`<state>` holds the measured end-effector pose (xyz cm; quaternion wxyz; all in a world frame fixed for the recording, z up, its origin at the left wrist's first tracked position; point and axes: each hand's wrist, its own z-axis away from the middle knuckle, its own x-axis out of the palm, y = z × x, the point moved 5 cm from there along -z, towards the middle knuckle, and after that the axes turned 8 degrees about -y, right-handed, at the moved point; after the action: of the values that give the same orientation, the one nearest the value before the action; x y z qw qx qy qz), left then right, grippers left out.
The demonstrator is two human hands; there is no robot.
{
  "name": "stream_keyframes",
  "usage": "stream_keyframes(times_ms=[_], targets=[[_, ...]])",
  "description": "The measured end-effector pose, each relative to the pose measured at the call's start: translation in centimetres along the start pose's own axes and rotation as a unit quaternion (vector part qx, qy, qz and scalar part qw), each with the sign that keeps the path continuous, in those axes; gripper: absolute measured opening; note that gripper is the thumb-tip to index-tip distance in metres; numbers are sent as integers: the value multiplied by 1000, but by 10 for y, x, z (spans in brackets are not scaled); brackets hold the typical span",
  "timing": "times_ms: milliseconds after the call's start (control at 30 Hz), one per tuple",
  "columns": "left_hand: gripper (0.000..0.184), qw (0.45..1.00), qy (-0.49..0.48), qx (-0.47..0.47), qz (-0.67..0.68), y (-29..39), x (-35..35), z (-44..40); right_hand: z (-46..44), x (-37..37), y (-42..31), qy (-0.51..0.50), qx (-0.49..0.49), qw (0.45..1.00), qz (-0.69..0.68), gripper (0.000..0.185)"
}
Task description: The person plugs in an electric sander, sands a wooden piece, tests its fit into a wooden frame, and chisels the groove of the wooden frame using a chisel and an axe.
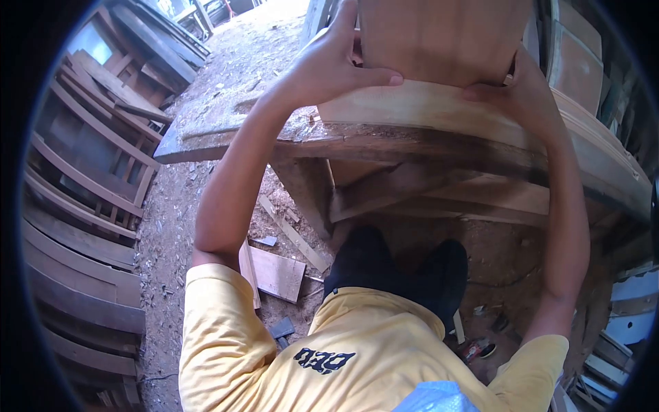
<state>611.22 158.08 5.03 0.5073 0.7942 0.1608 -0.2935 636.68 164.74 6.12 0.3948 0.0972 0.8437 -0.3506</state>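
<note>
A wide, smooth wooden board [446, 38] is at the top of the head view, between my two hands, and its upper part runs out of the frame. My left hand [333, 65] grips its left edge, the thumb lying along the lower edge. On the opposite side my right hand [518, 96] closes round the lower right corner. Beneath the held board, a paler plank [405, 106] lies along the front of the workbench [295, 147]. My fingers behind the board are partly hidden.
Sawdust and shavings cover the bench's left part. Wooden frames and panels [89, 288] are stacked at the left, more panels [580, 58] at the right. Offcuts [274, 273] and a wood strip [295, 233] lie on the littered floor by my legs.
</note>
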Motion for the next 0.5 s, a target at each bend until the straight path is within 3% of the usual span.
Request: stream_keyframes(times_ms=[167, 267, 367, 433, 500], targets=[[121, 996, 40, 11, -73, 5, 0, 3, 0, -1, 6, -9, 18, 1000, -16, 81], [118, 997, 38, 16, -69, 1, -3, 3, 3, 2, 1, -15, -28, 998, -60, 78], [116, 999, 22, 25, -17, 9, -7, 6, -2, -4, 1, 40, -47, 996, 69, 69], [115, 999, 14, 34, 22, 7, -8, 5, -26, -23, 5, 133, -52, 985, -92, 68], [113, 995, 1, -22, -93, -8, -10, 2, -47, -40, 9, 223, -50, 941, -251, 68]])
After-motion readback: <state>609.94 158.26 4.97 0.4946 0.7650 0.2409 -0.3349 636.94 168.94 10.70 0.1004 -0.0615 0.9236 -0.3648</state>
